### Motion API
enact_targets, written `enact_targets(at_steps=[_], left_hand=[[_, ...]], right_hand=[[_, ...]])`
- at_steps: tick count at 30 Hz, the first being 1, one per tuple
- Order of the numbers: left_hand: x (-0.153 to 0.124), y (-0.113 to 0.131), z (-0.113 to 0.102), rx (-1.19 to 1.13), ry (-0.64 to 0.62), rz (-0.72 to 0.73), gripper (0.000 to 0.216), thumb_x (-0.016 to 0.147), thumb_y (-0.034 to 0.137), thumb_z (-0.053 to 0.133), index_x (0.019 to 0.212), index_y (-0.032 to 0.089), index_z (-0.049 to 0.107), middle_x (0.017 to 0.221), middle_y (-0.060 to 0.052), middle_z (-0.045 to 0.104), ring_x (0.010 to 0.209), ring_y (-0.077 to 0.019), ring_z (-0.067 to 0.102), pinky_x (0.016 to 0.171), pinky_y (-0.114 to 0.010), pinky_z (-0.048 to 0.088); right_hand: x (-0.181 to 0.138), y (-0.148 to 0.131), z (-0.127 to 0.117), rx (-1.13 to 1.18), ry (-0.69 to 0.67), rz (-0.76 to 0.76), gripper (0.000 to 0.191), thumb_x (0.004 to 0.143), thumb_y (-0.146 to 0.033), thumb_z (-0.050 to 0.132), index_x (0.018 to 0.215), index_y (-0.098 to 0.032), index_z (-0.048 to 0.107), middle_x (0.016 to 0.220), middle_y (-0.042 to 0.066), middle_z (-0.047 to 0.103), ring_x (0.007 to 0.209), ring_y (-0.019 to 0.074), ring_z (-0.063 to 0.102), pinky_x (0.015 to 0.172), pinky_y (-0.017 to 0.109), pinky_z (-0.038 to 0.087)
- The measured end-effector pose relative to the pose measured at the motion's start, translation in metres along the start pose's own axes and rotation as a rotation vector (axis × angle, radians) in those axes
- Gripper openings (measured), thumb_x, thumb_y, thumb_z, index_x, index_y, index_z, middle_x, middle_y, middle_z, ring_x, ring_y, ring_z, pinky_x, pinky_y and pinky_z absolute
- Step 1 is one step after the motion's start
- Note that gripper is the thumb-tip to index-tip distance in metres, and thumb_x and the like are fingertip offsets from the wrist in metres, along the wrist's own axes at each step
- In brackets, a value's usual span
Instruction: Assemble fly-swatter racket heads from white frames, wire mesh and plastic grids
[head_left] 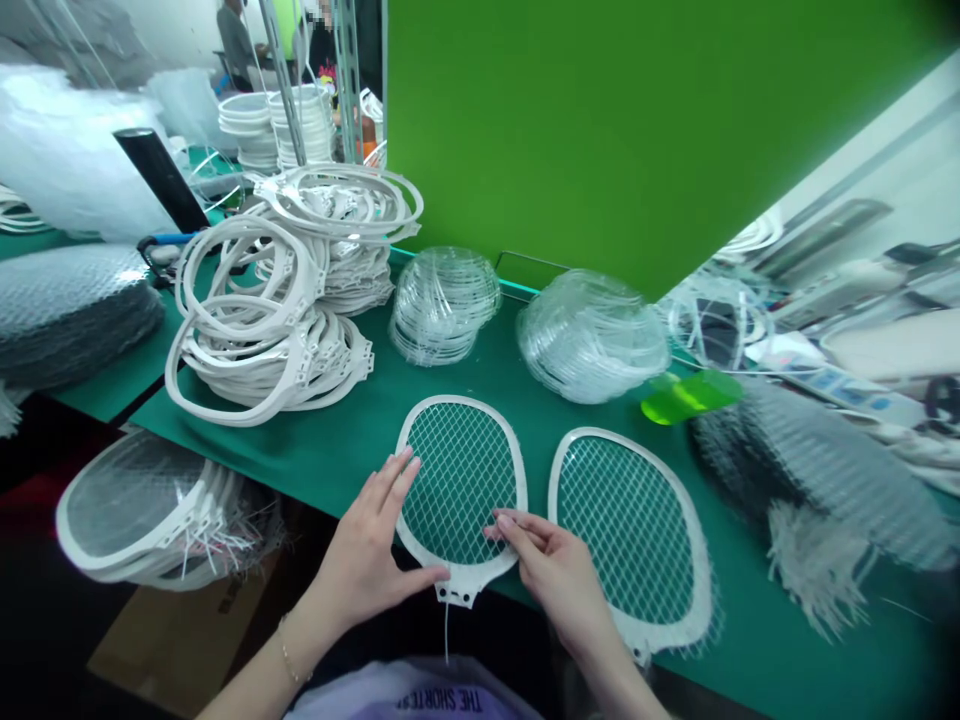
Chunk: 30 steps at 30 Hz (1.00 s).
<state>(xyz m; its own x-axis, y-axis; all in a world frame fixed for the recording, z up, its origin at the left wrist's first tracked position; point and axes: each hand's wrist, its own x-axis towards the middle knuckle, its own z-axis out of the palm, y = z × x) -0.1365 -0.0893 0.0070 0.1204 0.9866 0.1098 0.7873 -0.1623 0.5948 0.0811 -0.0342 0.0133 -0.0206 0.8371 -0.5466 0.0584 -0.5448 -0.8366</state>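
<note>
A white oval racket-shaped frame (523, 470) strung with clear diamond mesh lies at the front edge of the green table, its narrow tab with holes toward me. From the tab a thin white strand hangs down. My left hand (367, 550) is open against the frame's left rim, fingers spread, thumb near the tab. My right hand (551, 560) reaches over the right rim with thumb and fingertips pinched together above the mesh; what they hold, if anything, is too small to make out. Right of it lies a second meshed frame (701, 560), with ragged mesh ends along its outer edge.
Bare white frames (270, 400) are piled at the left. Two stacks of clear rings (442, 310) stand before a green panel (600, 120). Grey mesh sheets (832, 470) lie at the right, beside a green translucent piece (690, 397). Finished-looking meshed frames (142, 530) hang lower left.
</note>
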Motion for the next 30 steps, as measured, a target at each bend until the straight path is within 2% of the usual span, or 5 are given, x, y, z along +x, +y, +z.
enact_targets(at_steps=[7,10,14,21,30], left_hand=[[0.003,-0.010,-0.001,0.133,-0.094,0.045,0.076,0.087,0.056,0.065,0.152,0.027,0.039,0.158,-0.008,0.041,0.151,-0.0345,0.025,0.122,-0.058,0.021],[0.010,-0.019,-0.011,0.131,-0.124,0.038,0.074,0.086,0.057,0.065,0.151,0.031,0.041,0.157,-0.006,0.042,0.152,-0.0341,0.021,0.122,-0.059,0.015],[0.018,-0.011,-0.024,0.087,-0.131,0.065,0.077,0.087,0.057,0.065,0.154,0.033,0.035,0.158,-0.006,0.040,0.153,-0.0362,0.014,0.121,-0.063,0.011],[0.030,0.092,0.039,0.001,-0.313,0.489,0.066,0.095,0.045,0.057,0.154,0.029,0.034,0.163,-0.003,0.029,0.152,-0.0316,0.021,0.121,-0.056,0.024],[0.026,0.101,0.063,0.106,-0.448,0.519,0.053,0.096,0.039,0.057,0.146,0.025,0.046,0.156,-0.007,0.043,0.142,-0.0337,0.043,0.115,-0.057,0.037]], right_hand=[[-0.016,-0.009,-0.018,-0.406,0.197,-0.211,0.048,0.077,-0.062,0.071,0.095,-0.018,0.078,0.085,0.013,0.077,0.076,0.0277,0.071,0.069,0.038,0.055],[-0.032,-0.003,-0.017,-0.686,0.273,-0.588,0.044,0.086,-0.056,0.063,0.112,-0.022,0.074,0.109,0.012,0.075,0.104,0.0335,0.068,0.092,0.050,0.051],[-0.044,0.006,-0.024,-0.871,0.011,-0.830,0.048,0.091,-0.045,0.062,0.135,-0.028,0.060,0.130,0.007,0.067,0.128,0.0331,0.056,0.113,0.062,0.031],[-0.009,0.019,-0.156,-0.716,0.914,-0.489,0.081,0.079,-0.078,0.048,0.114,-0.008,0.068,0.111,0.023,0.066,0.101,0.0361,0.060,0.093,0.055,0.046],[-0.002,0.029,-0.177,-0.403,0.566,-0.274,0.049,0.073,-0.063,0.064,0.088,-0.017,0.073,0.097,0.013,0.072,0.090,0.0267,0.061,0.085,0.041,0.048]])
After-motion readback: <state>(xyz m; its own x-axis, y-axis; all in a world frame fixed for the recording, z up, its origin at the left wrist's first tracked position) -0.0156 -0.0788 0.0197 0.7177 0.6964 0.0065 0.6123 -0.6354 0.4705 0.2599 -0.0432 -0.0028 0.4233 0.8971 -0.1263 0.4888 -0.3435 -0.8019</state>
